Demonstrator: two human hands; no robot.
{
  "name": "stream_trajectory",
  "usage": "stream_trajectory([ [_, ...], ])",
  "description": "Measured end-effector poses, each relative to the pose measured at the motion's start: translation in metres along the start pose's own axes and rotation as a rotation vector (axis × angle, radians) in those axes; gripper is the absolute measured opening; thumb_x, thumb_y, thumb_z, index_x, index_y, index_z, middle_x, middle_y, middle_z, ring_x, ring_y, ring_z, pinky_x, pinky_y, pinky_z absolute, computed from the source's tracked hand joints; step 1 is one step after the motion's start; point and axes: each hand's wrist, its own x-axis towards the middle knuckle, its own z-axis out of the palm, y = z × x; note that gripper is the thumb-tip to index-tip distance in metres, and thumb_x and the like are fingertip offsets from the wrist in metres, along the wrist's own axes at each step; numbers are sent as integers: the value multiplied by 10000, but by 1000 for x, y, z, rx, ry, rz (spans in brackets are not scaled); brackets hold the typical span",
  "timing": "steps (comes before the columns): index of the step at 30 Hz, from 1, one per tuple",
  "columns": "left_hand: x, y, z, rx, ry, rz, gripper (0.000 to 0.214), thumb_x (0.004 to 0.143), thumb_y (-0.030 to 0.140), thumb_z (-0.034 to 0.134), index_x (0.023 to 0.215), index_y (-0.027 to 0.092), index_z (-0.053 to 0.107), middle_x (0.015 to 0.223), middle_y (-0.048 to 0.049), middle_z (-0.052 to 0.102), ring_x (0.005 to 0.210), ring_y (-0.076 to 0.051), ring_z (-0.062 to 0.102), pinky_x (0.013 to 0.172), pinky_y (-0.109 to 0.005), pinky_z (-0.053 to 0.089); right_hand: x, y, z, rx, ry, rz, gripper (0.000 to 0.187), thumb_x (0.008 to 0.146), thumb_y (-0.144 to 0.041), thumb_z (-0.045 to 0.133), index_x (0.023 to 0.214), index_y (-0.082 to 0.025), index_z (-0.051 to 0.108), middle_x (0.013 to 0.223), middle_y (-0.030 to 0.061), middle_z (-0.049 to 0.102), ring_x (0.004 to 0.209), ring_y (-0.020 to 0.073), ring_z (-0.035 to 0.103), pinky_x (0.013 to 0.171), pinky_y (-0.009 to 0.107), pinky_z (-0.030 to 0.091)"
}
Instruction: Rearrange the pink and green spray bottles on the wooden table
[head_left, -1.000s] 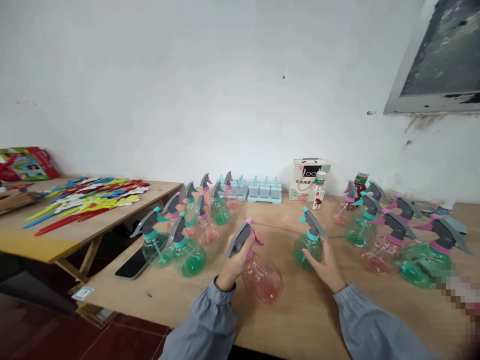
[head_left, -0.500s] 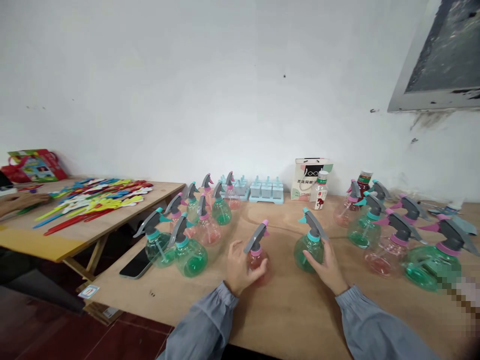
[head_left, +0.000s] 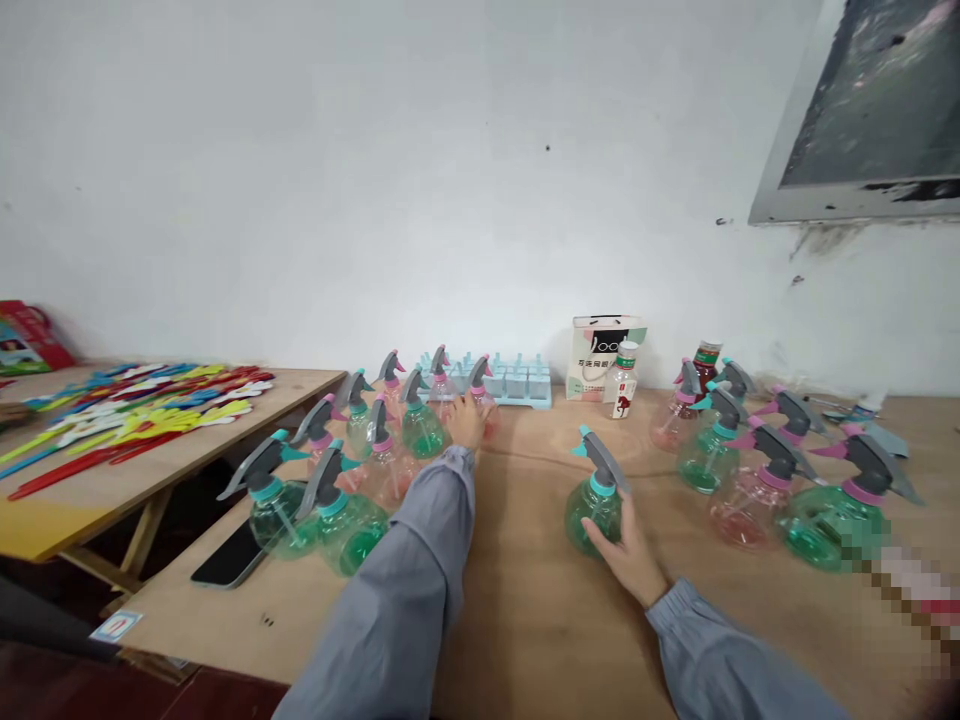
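Note:
My left hand reaches far forward, its fingers closed around a pink spray bottle with a grey and pink trigger head. That bottle stands beside the back end of a group of pink and green spray bottles on the left. Nearer to me, my right hand grips the round body of a green spray bottle with a turquoise collar and nozzle, upright on the wooden table. Part of each held bottle is hidden by the fingers.
A second group of spray bottles stands to the right. Light-blue popsicle moulds, a paper bag and a labelled bottle are along the wall. A phone lies front left; colourful hand-shaped sticks cover the other table.
My left hand has carried the pink spray bottle forward and left, to the back of the left group. My right hand keeps its hold on the green one. The view has shifted slightly.

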Motion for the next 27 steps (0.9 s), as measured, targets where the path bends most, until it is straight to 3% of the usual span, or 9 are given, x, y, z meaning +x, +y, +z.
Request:
stream_trajectory([
  [4,16,5,4,-82,32,16,564,934,523,517,1187,19,549,1148,-255,613,1105,-312,561,948,-381,411,-3,3,4,-13,-11,-39,566,876,-467,582,1347,-208,404,1274,139,591,1206,297,577,1037,495,476],
  [7,23,12,5,-138,59,33,708,953,576,425,1256,-61,482,1112,-265,621,1097,-306,566,953,-362,420,-3,-3,2,-3,-42,-61,532,892,-416,574,1355,-216,403,1276,121,591,1208,278,578,1042,463,476],
  [11,13,21,-1,-144,94,28,865,916,603,474,1402,-98,328,1328,-357,494,1255,-401,476,1041,-472,369,-2,-8,1,3,-58,-56,528,902,-404,574,1359,-223,382,1275,117,573,1223,271,561,1045,460,470],
  [14,-22,29,-15,-264,31,187,735,942,562,435,1453,41,336,1480,-277,398,1398,-373,358,1128,-496,291,-4,-4,5,-22,-31,-30,600,881,-448,606,1374,-221,350,1274,132,544,1219,292,548,1041,504,463],
  [17,-79,41,-35,-604,-285,553,695,953,576,367,1479,126,313,1520,-204,386,1422,-292,368,1155,-445,313,-9,-1,12,-50,39,-44,675,843,-496,644,1374,-213,338,1264,145,511,1211,313,535,1025,533,465],
  [19,-116,52,-45,-739,-474,666,869,859,625,540,1519,153,230,1575,-194,305,1450,-312,326,1183,-471,287,-14,-3,16,-61,46,-98,704,837,-507,651,1388,-215,325,1271,152,500,1215,323,530,1010,539,474],
  [22,-154,68,-52,-769,-501,568,1037,703,558,757,1514,161,247,1541,-212,357,1426,-367,354,1172,-523,309,-22,-8,19,-82,-49,-182,749,831,-521,654,1430,-233,305,1303,157,506,1233,342,526,1001,551,480],
  [25,-169,76,-49,-778,-377,443,771,752,448,731,1415,197,427,1393,-184,536,1318,-368,486,1112,-525,395,-22,-12,12,-106,-170,-251,786,819,-543,655,1451,-224,314,1301,163,521,1217,349,539,990,539,490],
  [27,-170,74,-45,-836,-342,417,613,815,387,656,1373,211,473,1361,-159,570,1286,-332,527,1105,-496,412,-16,-12,-1,-135,-127,-300,755,818,-543,644,1431,-217,347,1301,166,512,1216,354,530,1012,550,464],
])
